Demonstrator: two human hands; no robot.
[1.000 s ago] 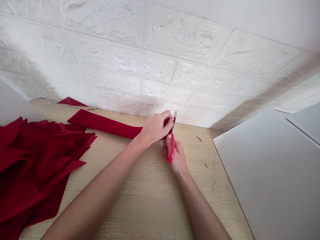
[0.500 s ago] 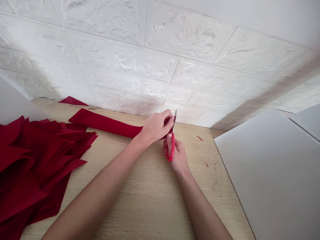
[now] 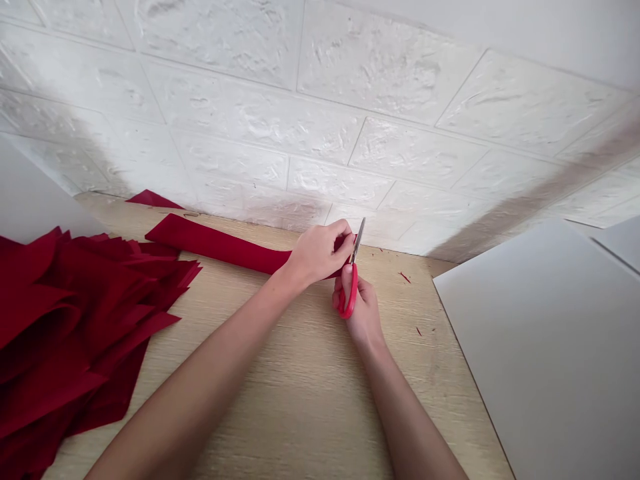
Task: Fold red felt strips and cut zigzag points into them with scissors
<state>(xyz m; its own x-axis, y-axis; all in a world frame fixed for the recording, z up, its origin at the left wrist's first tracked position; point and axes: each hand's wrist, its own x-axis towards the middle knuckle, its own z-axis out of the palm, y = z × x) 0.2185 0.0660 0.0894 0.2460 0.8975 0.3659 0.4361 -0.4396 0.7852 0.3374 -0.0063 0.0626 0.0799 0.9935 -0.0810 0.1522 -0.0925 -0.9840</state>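
A long strip of dark red fabric [image 3: 225,251] lies across the wooden surface, its left end angled. Near its right end my left hand [image 3: 319,253] is closed on it, fingers pinched together. My right hand [image 3: 364,308] grips red-handled scissors [image 3: 353,287], with the thumb at the handle. Their metal blades point up and away from me, at the strip's right end just beyond my left fingertips. Part of the strip is covered by my left hand.
A heap of red fabric pieces [image 3: 75,333] fills the left side of the wooden surface [image 3: 300,387]. Another red piece [image 3: 153,199] lies by the white brick-patterned wall [image 3: 240,133]. Small red scraps [image 3: 405,277] are scattered right of my hands, near a white panel [image 3: 540,333].
The scissors have tilted slightly to the right, with more of their blades showing beside the strip's end. The whole view has shifted a little; my left hand keeps its hold.
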